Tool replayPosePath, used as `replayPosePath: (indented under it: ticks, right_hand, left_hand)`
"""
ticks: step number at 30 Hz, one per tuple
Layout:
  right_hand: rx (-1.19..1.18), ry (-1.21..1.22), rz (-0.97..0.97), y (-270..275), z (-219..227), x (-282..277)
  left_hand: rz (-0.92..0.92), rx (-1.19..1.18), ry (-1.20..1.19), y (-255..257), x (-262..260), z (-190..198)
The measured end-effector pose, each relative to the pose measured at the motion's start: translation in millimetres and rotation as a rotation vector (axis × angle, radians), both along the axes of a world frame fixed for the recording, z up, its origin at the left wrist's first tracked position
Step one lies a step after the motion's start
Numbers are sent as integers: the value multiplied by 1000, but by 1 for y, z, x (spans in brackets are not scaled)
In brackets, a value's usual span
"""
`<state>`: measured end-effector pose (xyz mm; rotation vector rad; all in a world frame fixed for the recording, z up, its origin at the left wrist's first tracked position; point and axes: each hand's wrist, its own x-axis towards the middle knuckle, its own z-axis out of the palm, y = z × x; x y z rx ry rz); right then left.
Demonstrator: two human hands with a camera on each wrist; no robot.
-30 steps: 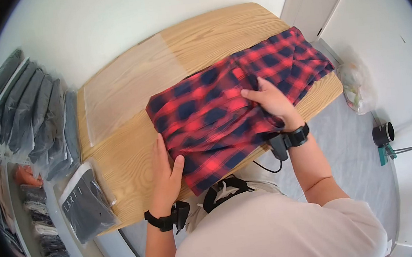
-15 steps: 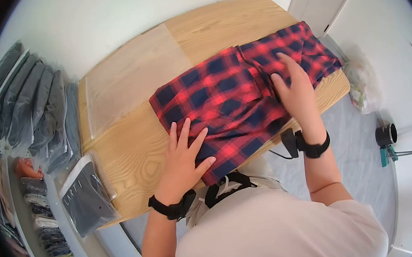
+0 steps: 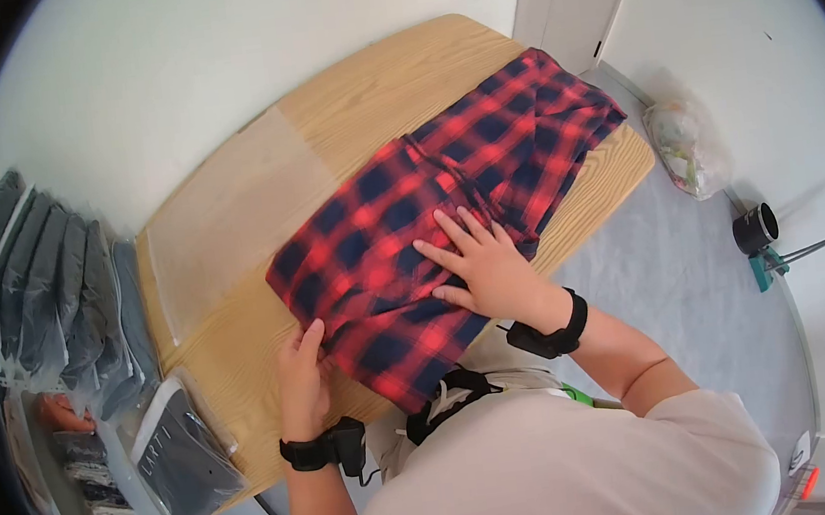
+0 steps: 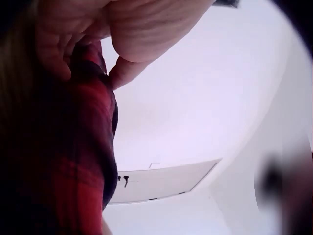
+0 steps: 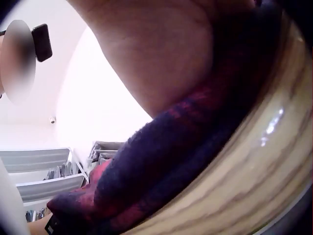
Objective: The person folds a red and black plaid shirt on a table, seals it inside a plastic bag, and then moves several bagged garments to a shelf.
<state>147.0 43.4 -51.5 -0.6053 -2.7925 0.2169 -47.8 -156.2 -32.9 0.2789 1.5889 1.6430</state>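
A red and navy plaid shirt (image 3: pixel 370 237), folded into a long shape, lies across the wooden table (image 3: pixel 226 363). Its near left corner reaches over the table's front edge. At the shirt's left edge, my left hand (image 3: pixel 302 382) pinches the cloth between thumb and fingers; the left wrist view shows the thumb (image 4: pixel 128 71) on one side of the fabric. My right hand (image 3: pixel 494 271) rests flat on the middle of the shirt with its fingers spread. In the right wrist view the palm (image 5: pixel 161 58) presses on the layered cloth, and its fingers are mostly hidden.
A clear plastic bag (image 3: pixel 237 216) lies flat on the table's back left. Bagged dark garments (image 3: pixel 53 285) stand at the left, with another bagged garment (image 3: pixel 184 457) at the table's left corner. A plastic bag (image 3: pixel 684 143) and a black cup-shaped bin (image 3: pixel 755 228) are beyond the right end.
My left hand has gone from lying spread on the shirt to pinching its left edge. The right hand has moved left from the shirt's right part and now lies flat on its middle.
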Motion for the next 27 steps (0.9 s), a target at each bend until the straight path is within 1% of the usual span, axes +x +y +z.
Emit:
replayPosePath:
  ticks: [2, 3, 5, 6, 7, 9, 10, 11, 12, 13, 14, 16, 17, 19, 20, 21, 22, 23, 25, 26, 27]
  right_hand:
    - [-5, 4, 51, -7, 1, 2]
    - [-4, 8, 48, -15, 1, 0]
    - [-76, 15, 160, -33, 2, -4]
    - [-85, 23, 202, -43, 4, -4]
    - [-86, 19, 210, -49, 6, -6]
    - [-189, 14, 424, -59, 6, -9]
    - [-232, 80, 446, -58, 7, -10]
    - [-240, 80, 463, -53, 7, -12]
    - [-432, 226, 408, -46, 6, -15]
    - [-625, 369, 347, -39, 7, -19]
    - [-651, 417, 242, -31, 8, -22]
    - [-739, 513, -5, -23, 9, -28]
    - [-811, 551, -60, -19, 1, -32]
    - [-986, 450, -130, -12, -2, -40]
    - [-985, 445, -125, -10, -2, -44]
    - [-1094, 405, -161, -10, 0, -49]
    - [-1201, 364, -199, -9, 2, -53]
    - [-1203, 358, -195, -6, 3, -58]
    - [-1674, 388, -39, -1, 3, -69]
    - [-1676, 380, -35, 0, 5, -74]
    - [-1696, 318, -23, -1, 11, -78]
  left_hand:
    - [-8, 197, -144, -13, -2, -9]
    - [-11, 198, -140, -20, -5, -11]
    - [213, 182, -82, -39, -11, -18]
    - [163, 200, -81, -56, -22, -22]
    - [171, 199, -84, -69, -32, -27]
    - [293, 171, -96, -83, -31, -11]
    - [297, 162, 2, -87, -27, -5]
    - [314, 155, 4, -99, -28, -13]
    - [352, 24, 178, -113, -32, -26]
    - [385, -111, 351, -120, -31, -27]
    - [400, -119, 352, -128, -28, -26]
    - [191, -350, 728, -128, -6, -8]
    - [198, -355, 723, -127, -2, -11]
    - [-60, -338, 919, -120, 4, -14]
    - [-76, -386, 916, -113, 12, -15]
    - [-70, -386, 912, -108, 16, -19]
    - [-21, -407, 998, -104, 18, -27]
    - [28, -431, 1083, -102, 19, -32]
    - [38, -445, 1081, -102, 21, -30]
    - [33, -442, 1076, -102, 21, -29]
    - [28, -438, 1071, -102, 21, -29]
